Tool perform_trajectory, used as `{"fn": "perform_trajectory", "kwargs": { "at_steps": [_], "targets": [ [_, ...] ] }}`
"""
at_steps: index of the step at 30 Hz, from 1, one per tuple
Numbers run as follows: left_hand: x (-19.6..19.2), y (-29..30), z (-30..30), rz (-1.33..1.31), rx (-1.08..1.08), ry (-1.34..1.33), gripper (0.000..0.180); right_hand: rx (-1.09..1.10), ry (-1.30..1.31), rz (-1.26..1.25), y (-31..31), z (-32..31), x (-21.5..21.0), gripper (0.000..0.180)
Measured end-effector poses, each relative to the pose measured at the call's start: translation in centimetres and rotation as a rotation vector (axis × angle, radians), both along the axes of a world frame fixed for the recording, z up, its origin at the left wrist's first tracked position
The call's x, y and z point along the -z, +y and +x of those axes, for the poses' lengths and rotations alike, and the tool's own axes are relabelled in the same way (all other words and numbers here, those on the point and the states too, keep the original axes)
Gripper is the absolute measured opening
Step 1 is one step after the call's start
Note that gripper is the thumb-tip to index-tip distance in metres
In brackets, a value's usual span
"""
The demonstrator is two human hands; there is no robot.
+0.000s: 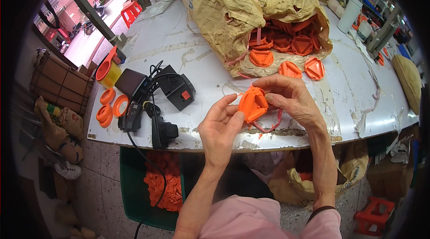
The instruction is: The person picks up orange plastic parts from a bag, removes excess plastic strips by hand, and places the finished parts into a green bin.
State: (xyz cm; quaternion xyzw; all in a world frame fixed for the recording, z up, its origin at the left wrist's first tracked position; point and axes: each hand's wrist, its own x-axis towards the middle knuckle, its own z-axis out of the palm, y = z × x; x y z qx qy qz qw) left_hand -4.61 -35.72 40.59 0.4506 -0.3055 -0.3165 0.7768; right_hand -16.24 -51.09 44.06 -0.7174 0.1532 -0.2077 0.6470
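Between my two hands, above the table's front edge, is a round orange plastic part [253,105] with a triangular frame inside its rim. My left hand [219,124] grips its left side with thumb and fingers. On its upper right, the fingers and thumb of my right hand [291,100] pinch the rim. A pink string [272,127] lies on the table just below the part. Beyond my hands, a yellow woven sack [224,19] lies on its side, its mouth full of similar orange parts [282,37]. A few more, including one round part [314,68], rest at the opening.
Left on the white table [201,66] are a black charger [175,87] with cables, orange rings [104,114] and a yellow-and-orange cup [108,71]. Below stand a green bin [130,189] of orange pieces and another open sack [354,167]. A red stool [375,214] is lower right.
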Motion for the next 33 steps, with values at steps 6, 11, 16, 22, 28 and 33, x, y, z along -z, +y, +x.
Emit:
{"fn": "perform_trajectory", "kwargs": {
  "at_steps": [6, 11, 16, 22, 28, 33],
  "targets": [
    [0.4, -0.1, 0.0, 0.096, -0.015, -0.066, 0.025, 0.010, -0.006, -0.044, 0.0, -0.1, -0.1, 0.031],
    [0.2, -0.2, 0.5, 0.092, -0.019, -0.003, 0.021, 0.006, -0.008, 0.114, 0.3, 0.4, -0.3, 0.037],
    [0.0, -0.3, 0.6, 0.045, -0.024, 0.060, 0.017, -0.020, 0.058, 0.163, -0.2, 0.5, -0.1, 0.044],
    [0.2, -0.2, 0.4, 0.060, 0.004, 0.013, 0.020, -0.038, 0.043, 0.185, 0.1, 0.3, -0.1, 0.040],
    [0.3, -0.3, -0.6, 0.030, 0.012, 0.025, 0.027, 0.126, -0.028, 0.021, 0.1, -1.8, 0.2, 0.032],
    [1.0, -0.2, 0.2, 0.066, 0.028, -0.113, 0.029, 0.501, -0.038, -0.038, 2.7, -11.6, -1.1, 0.026]
  ]
}}
